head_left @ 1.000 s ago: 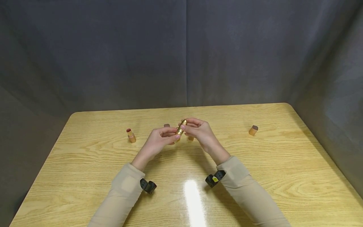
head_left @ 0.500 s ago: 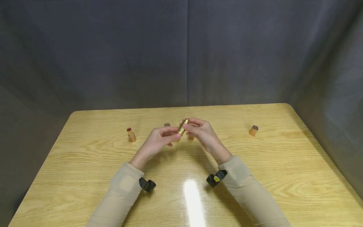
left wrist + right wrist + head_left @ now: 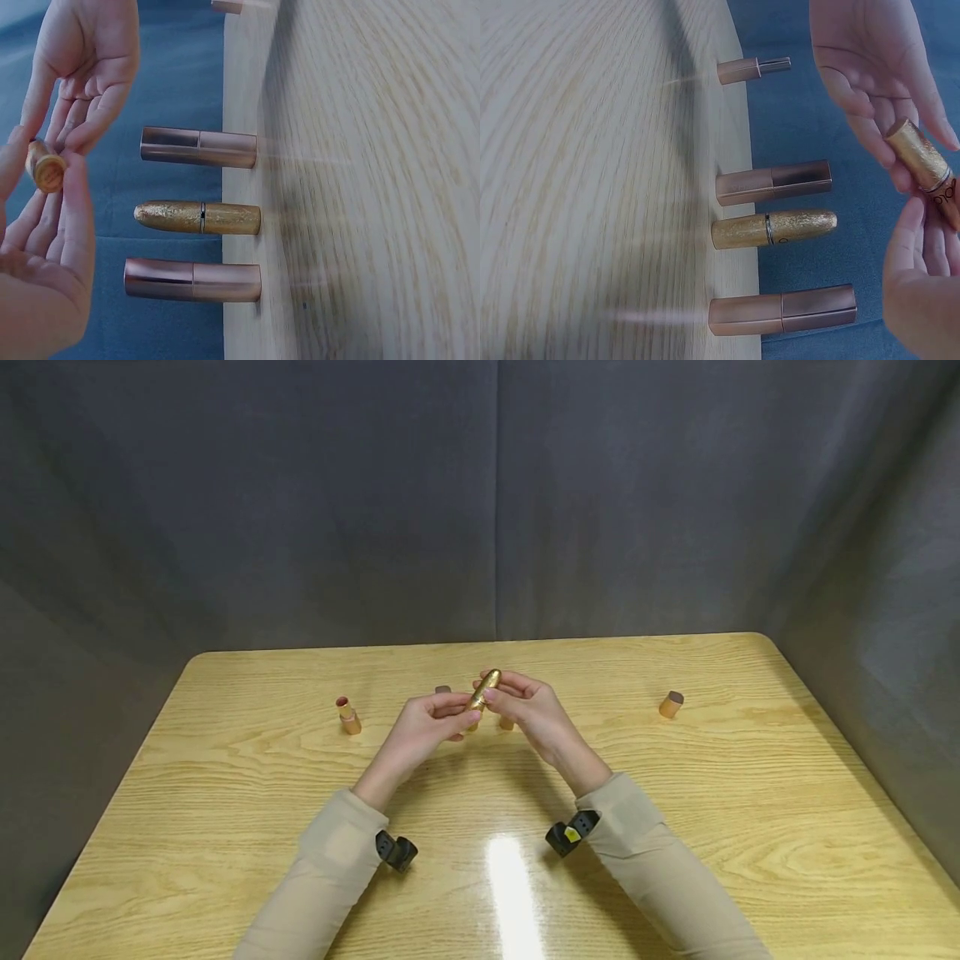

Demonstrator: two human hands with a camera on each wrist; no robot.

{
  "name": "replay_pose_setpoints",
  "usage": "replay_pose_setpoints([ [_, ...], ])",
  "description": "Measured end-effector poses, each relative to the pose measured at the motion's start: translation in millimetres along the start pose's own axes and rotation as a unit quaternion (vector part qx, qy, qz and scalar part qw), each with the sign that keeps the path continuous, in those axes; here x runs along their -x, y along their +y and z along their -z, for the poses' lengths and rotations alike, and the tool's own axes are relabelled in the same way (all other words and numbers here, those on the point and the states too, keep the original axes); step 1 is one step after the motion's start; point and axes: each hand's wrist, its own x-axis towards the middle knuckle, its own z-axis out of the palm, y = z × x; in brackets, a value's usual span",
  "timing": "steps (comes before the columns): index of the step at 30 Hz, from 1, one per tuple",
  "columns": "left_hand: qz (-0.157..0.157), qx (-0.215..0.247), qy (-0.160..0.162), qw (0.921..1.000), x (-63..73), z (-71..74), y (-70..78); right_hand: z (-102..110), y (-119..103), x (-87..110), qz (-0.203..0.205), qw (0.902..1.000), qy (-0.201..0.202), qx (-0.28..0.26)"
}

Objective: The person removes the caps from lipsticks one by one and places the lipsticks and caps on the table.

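Both hands hold a gold bullet-shaped lipstick [image 3: 491,679] tilted above the middle of the table. My left hand [image 3: 415,732] pinches its flat-ended base, which shows in the left wrist view. Farther along, the right hand [image 3: 535,713] grips the rounded end with thumb and fingers. A dark ring and black lettering on the lipstick [image 3: 922,155] appear in the right wrist view. Behind the hands stand a second gold lipstick [image 3: 199,217] and two capped rose-gold lipsticks, one [image 3: 199,146] on each side of it and the other [image 3: 193,280]. The head view mostly hides them.
An uncapped rose-gold lipstick [image 3: 349,718] stands upright at the left on the wooden table [image 3: 225,827]. Far to the right stands a short rose-gold piece with a dark top [image 3: 671,704]. Grey curtains [image 3: 300,510] enclose the back and sides.
The held lipstick has shifted slightly up and to the right, and more of its rounded end shows. Both hands have barely moved, keeping their hold. The standing lipsticks stay in place.
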Motion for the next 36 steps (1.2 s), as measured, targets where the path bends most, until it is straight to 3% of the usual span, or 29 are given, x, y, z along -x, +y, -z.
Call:
replay_pose_setpoints([
  [13,-0.012,-0.013,-0.015,0.9997,-0.1,-1.1,1.6,3,-2,1.2,0.008,0.9983,-0.019,-0.055],
  [23,-0.013,0.002,-0.015,0.9998,-0.1,-3.5,-0.4,4,-2,1.6,0.010,0.9972,-0.003,-0.075],
  [30,0.024,-0.003,-0.004,0.9997,3.6,-5.3,-19.4,36,-14,-3.2,0.018,0.9783,0.066,-0.195],
  [36,0.033,0.011,0.009,0.9994,5.7,-0.2,-23.2,53,-20,-1.3,0.008,0.9849,0.053,-0.165],
])
